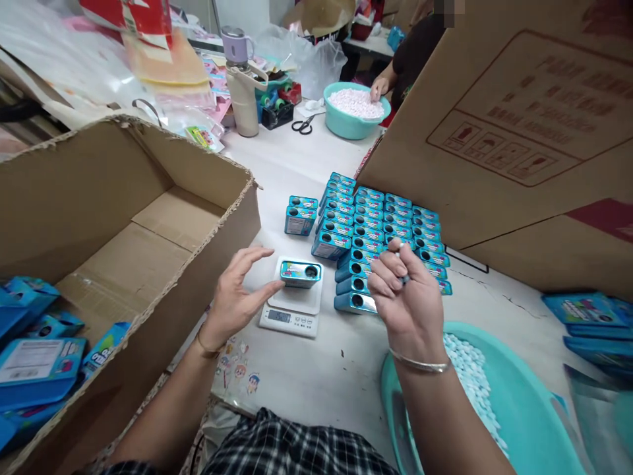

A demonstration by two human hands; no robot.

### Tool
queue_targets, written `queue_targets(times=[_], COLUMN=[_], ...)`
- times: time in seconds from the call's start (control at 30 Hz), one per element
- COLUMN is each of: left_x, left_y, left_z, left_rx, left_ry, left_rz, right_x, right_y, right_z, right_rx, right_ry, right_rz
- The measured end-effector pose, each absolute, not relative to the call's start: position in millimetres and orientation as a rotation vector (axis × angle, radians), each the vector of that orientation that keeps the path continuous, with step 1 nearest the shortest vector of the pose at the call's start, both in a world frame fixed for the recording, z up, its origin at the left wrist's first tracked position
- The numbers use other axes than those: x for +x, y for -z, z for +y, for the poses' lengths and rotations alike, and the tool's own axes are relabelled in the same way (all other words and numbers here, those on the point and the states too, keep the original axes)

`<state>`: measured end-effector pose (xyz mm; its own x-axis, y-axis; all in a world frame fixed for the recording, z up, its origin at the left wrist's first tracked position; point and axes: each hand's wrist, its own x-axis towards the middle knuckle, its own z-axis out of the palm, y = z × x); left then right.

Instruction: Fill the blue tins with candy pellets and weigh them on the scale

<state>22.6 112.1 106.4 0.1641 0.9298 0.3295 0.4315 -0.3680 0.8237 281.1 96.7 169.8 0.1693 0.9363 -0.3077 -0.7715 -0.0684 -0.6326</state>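
Observation:
A small blue tin (297, 280) with a dark round opening in its top stands on a white digital scale (288, 323). My left hand (237, 297) is open beside it, thumb at the tin's near left edge; whether they touch I cannot tell. My right hand (408, 290), fingers curled, holds several small pale candies, a few showing between the fingers. Under my right forearm is a turquoise basin (534, 422) with pale blue candies (467, 369) in it. Rows of similar blue tins (368, 234) stand beyond my right hand.
An open cardboard box (217, 218) with blue packages (39, 363) stands on the left. A large carton (519, 132) walls the right. Further back are scissors (303, 125), a tumbler (242, 99) and another person's hand (380, 87) in a basin (352, 126) of pale pieces.

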Motion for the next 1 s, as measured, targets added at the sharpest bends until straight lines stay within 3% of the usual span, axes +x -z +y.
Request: queue_targets(times=[0.4,0.7,1.0], left_x=[23.0,20.6,31.5], left_y=[-94.0,-86.6,-80.4], left_z=[103.4,103.1,109.8], left_rx=[1.805,1.791,1.869], left_ry=[-1.147,-1.127,-1.053], left_rz=[1.317,1.317,1.22], right_x=[281.2,270.3,245.8], right_y=[-142.0,-149.6,-152.8], right_z=[84.6,92.9,99.3], right_rx=[-1.36,-1.459,-1.682], right_ry=[-1.3,-1.206,-0.819], right_rz=[-1.128,-1.379,-1.962])
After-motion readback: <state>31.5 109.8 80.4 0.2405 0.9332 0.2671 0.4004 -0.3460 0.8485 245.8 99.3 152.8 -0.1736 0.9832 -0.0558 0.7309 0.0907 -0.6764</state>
